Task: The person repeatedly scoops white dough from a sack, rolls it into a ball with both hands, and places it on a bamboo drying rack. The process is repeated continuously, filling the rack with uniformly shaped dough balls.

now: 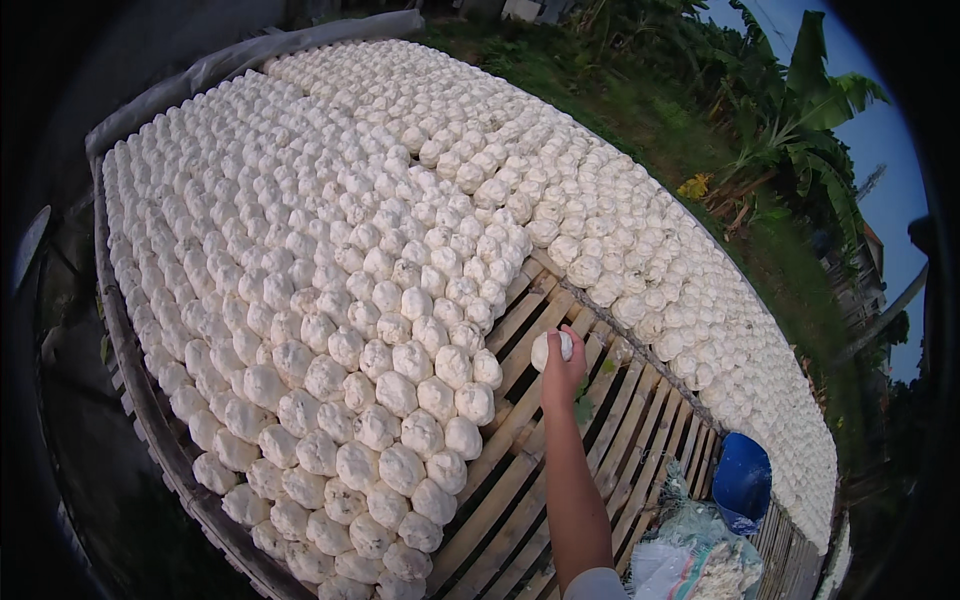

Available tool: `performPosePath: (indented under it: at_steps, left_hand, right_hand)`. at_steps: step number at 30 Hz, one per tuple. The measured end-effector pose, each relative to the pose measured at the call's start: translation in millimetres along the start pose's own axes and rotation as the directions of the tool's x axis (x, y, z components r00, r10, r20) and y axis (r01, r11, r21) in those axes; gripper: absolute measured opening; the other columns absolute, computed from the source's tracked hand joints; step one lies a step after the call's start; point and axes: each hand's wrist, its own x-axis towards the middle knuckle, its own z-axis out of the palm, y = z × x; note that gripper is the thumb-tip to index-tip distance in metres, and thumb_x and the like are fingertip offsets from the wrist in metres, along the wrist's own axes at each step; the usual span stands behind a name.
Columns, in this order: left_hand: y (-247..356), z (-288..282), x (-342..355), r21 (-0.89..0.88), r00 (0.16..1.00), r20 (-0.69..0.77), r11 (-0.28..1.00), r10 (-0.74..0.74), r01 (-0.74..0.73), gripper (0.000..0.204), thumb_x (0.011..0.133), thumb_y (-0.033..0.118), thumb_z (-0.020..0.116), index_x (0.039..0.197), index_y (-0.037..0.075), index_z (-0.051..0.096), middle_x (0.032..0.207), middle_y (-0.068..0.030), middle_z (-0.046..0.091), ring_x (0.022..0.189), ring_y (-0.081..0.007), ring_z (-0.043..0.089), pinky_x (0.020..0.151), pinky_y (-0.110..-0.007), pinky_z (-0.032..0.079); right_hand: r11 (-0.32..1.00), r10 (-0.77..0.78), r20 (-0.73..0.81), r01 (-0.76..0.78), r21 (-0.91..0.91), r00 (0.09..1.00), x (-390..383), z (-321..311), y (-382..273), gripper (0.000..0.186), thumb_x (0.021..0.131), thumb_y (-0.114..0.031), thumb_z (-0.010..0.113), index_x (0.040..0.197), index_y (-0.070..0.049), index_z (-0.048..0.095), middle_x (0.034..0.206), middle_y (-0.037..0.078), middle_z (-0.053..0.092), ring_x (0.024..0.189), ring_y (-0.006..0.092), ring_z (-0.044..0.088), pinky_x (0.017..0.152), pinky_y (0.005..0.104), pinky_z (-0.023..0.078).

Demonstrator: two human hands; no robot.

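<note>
My right hand (565, 370) is closed around a white, lumpy ball (549, 351), its kind not clear. It is held over the bare part of a slatted bamboo rack (520, 440). Just left of the hand, several rows of similar white balls (395, 395) sit packed close together on the rack. Their nearest edge is a short way from my fingers. My left hand is out of view.
More white balls (650, 270) cover a second strip to the right, beyond a dark divider bar (640, 350). A blue plastic scoop (742, 480) and a crumpled sack (660, 565) with white crumbs lie at lower right. A wooden rail (140, 385) edges the left side. Banana plants (800, 120) stand beyond.
</note>
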Motion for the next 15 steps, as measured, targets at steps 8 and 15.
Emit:
performPosePath:
  at_steps: [8, 15]
  left_hand:
    - [-1, 0, 4, 0.025, 0.998, -0.049, 0.999, 0.040, -0.039, 0.032, 0.075, 0.018, 0.079, 0.106, 0.013, 0.072, 0.104, -0.0090, 0.070, 0.101, -0.0343, 0.067, 0.082, -0.048, 0.051]
    - [4, 6, -3, 0.064, 0.998, -0.057, 0.998, 0.031, -0.027, 0.028, 0.075, 0.023, 0.074, 0.102, 0.016, 0.071, 0.097, -0.0111, 0.069, 0.087, -0.0365, 0.066, 0.077, -0.050, 0.052]
  right_hand:
    - [0.941, 0.230, 0.518, -0.052, -0.335, 0.824, -19, 20, 41, 0.076, 0.113, -0.058, 0.036, 0.165, -0.004, 0.038, 0.171, 0.020, 0.037, 0.158, 0.0309, 0.035, 0.128, 0.0436, 0.028]
    - [0.918, 0.397, 0.185, -0.386, -0.094, 0.899, -211, -184, -8, 0.075, 0.115, -0.060, 0.027, 0.157, -0.003, 0.051, 0.159, 0.016, 0.054, 0.149, 0.0271, 0.050, 0.119, 0.0426, 0.040]
